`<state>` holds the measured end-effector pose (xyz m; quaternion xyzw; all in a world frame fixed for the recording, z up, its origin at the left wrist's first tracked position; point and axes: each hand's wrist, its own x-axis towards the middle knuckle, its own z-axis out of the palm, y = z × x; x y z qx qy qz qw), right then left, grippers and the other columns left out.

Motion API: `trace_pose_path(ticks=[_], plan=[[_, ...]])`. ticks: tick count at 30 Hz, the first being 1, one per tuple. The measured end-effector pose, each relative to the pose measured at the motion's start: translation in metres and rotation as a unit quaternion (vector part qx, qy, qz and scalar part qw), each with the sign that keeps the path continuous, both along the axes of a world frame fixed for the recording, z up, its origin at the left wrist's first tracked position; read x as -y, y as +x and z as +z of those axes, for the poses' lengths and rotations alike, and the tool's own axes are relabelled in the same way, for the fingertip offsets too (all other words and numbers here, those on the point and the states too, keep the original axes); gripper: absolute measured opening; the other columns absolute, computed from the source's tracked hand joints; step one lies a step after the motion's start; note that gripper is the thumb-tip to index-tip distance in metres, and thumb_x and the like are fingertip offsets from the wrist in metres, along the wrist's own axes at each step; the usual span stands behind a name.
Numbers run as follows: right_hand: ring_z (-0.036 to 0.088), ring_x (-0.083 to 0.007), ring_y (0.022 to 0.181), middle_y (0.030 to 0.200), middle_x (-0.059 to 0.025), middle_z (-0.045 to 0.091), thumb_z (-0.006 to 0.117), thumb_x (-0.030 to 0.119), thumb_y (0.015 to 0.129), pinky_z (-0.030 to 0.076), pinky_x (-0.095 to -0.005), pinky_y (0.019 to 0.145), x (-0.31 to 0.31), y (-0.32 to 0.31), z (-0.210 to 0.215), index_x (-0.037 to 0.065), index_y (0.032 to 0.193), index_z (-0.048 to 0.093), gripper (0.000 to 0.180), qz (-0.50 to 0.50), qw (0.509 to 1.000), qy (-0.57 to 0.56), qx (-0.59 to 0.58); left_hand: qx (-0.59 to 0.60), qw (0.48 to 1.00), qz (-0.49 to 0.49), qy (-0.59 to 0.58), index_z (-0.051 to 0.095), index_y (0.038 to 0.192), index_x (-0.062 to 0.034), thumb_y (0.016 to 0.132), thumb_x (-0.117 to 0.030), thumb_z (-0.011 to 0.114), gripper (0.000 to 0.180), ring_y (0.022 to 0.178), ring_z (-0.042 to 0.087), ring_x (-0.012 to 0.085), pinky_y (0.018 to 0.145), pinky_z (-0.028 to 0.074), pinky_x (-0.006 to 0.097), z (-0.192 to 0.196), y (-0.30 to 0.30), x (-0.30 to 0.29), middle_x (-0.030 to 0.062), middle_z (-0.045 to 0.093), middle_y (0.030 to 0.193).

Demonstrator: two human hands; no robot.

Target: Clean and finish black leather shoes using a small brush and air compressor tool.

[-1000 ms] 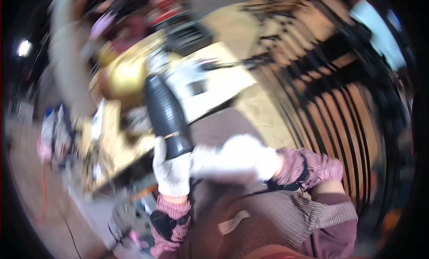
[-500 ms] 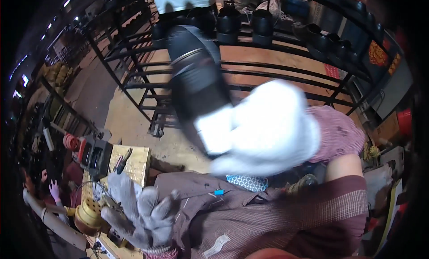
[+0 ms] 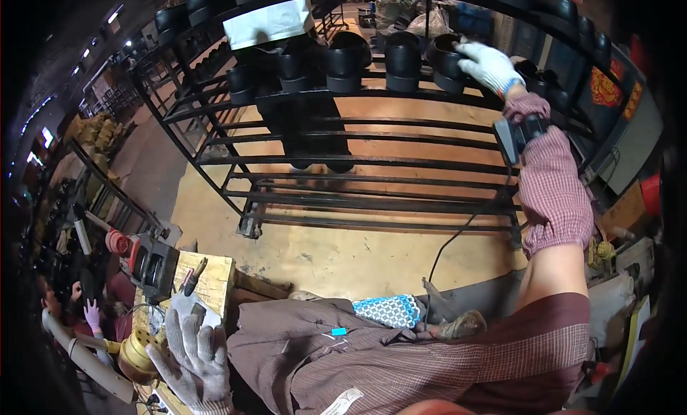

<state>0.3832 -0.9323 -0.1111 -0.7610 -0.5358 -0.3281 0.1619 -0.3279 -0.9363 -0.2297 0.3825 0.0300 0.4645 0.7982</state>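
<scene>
My right hand [image 3: 492, 66], in a white knit glove, reaches out to the rack at the upper right. Its fingers are closed on the rim of a black shoe [image 3: 447, 70] that stands on the rack's shelf. Other black shoes stand in a row to its left, among them one shoe [image 3: 402, 63] right beside it. My left hand [image 3: 192, 361], in a greyish knit glove, is low at the left, palm showing, fingers apart and holding nothing. Beside it are a wooden bench [image 3: 215, 272] and a yellow perforated tool head [image 3: 140, 352].
A black metal rack [image 3: 372, 159] spans the front, with a white package [image 3: 268, 25] on its shelf. A dark machine with rollers [image 3: 152, 266] sits by the bench. A black cable [image 3: 465, 225] hangs near my right arm. Another person's pink-gloved hand [image 3: 92, 315] shows far left.
My right hand has moved from near my lap, where it held a black shoe, up to the rack at the right. My left hand has shifted slightly lower and left.
</scene>
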Motion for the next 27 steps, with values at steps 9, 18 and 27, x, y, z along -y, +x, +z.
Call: trace_pose_path(ticks=[9, 18, 27], plan=[[0.064, -0.0372, 0.093, 0.088, -0.0184, 0.069, 0.062, 0.046, 0.088, 0.05, -0.0463, 0.084, 0.056, -0.058, -0.01, 0.003, 0.083, 0.073, 0.045, -0.182, 0.971, -0.079, 0.132, 0.108, 0.986, 0.077, -0.097, 0.018, 0.161, -0.0163, 0.104, -0.062, 0.027, 0.073, 0.14, 0.04, 0.047, 0.115, 0.031, 0.061, -0.037, -0.019, 0.018, 0.0245, 0.035, 0.156], [0.068, -0.0349, 0.087, 0.083, -0.0165, 0.07, 0.075, 0.014, 0.077, 0.052, -0.0429, 0.086, -0.006, -0.358, -0.05, -0.002, 0.079, 0.07, 0.016, 0.491, 0.764, -0.285, -0.308, -0.115, 0.924, 0.333, -0.151, 0.016, 0.16, -0.0118, 0.101, -0.06, 0.041, 0.08, 0.139, 0.044, 0.0349, 0.108, 0.044, 0.043, -0.102, 0.042, 0.053, 0.0207, 0.036, 0.157], [0.057, -0.0378, 0.126, 0.12, -0.02, 0.066, 0.067, 0.023, 0.091, 0.044, -0.0448, 0.104, -0.018, -0.571, -0.148, -0.007, 0.112, 0.067, 0.036, 0.785, 0.426, -0.393, -0.218, 0.039, 0.812, 0.535, -0.231, 0.04, 0.149, -0.0092, 0.097, -0.074, 0.026, 0.085, 0.119, 0.058, 0.0253, 0.104, 0.047, 0.039, -0.109, -0.021, 0.11, 0.0124, 0.058, 0.136]])
